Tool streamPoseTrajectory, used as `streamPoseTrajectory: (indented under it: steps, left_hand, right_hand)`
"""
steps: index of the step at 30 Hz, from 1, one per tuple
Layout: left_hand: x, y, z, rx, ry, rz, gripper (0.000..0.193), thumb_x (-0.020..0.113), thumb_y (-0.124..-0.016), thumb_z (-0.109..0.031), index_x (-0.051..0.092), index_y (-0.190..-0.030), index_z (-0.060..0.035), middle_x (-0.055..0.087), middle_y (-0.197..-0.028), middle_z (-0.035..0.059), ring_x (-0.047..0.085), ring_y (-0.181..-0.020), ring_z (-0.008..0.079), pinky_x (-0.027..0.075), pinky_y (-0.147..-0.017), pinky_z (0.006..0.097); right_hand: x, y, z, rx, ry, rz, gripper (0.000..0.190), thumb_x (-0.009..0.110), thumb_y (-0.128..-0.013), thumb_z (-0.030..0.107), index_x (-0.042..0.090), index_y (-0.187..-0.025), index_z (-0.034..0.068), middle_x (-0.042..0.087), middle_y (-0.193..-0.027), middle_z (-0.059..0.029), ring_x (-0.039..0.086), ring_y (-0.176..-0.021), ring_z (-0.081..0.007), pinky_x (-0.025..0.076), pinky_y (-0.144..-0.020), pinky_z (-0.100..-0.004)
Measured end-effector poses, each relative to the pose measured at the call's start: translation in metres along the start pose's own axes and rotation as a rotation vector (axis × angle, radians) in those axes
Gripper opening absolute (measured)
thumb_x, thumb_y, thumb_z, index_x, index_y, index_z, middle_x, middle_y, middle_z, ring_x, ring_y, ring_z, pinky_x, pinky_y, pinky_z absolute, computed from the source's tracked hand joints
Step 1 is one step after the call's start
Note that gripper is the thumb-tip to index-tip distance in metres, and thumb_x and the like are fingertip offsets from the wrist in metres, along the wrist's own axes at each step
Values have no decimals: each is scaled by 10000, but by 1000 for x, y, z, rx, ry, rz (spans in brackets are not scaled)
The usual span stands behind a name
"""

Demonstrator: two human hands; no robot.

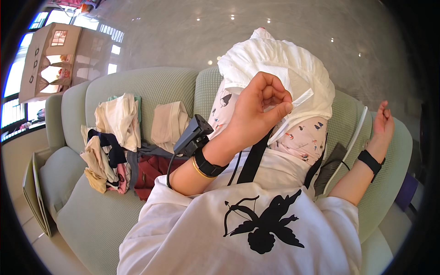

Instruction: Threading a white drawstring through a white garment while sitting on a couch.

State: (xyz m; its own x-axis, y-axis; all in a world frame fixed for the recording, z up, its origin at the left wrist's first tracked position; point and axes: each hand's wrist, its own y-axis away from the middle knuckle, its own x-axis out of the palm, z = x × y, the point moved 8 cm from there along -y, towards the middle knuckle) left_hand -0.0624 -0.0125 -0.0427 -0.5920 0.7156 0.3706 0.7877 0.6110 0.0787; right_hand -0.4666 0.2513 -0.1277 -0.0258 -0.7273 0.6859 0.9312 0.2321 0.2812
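A white gathered garment [275,55] lies spread over my lap, on top of the pink printed trousers [299,141]. My left hand [263,101] is above it, thumb and fingertips pinched on the end of a narrow white cloth strip [303,97]. Part of the garment is hidden behind that hand. Off to the right, my right hand [383,122] is held over the sofa side with nothing in it, its fingers loosely bent and partly apart. Each wrist wears a black band, and a small black camera-like device [194,135] with a cable is mounted by the left one.
On the green sofa [99,216] to my left are folded cream clothes [120,120], a folded beige garment [170,125], a jumbled clothes pile [103,161] and dark red cloth [151,175]. A grey item [331,161] lies at my right. A playhouse [51,62] stands beyond.
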Motion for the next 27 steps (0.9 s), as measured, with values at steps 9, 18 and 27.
streamPoseTrajectory:
  steps: [9, 18, 27]
  left_hand:
    - [6, 0, 7, -31, 55, 24, 262, 584, -767, 10, 407, -956, -31, 547, -834, 39, 530, -781, 79, 437, -737, 205]
    - [1, 1, 3, -67, 15, -9, 246, 588, -774, -14, 454, -979, 10, 562, -836, 46, 548, -792, 83, 448, -741, 202]
    - [-1, 1, 4, -30, 16, -2, 183, 577, -787, -30, 532, -953, 31, 569, -864, 39, 541, -793, 75, 443, -719, 197]
  right_hand:
    - [25, 37, 18, -292, 417, 66, 118, 369, -841, -13, 404, -922, -91, 419, -625, -83, 480, -607, -198, 479, -710, -322]
    - [171, 254, -171, 233, 844, 712, 136, 504, -827, 85, 547, -928, 5, 560, -675, -12, 510, -586, -51, 388, -497, -166]
    - [175, 263, -177, 240, 846, 720, 100, 550, -786, 22, 586, -866, -25, 551, -723, -21, 486, -572, -57, 393, -509, -170]
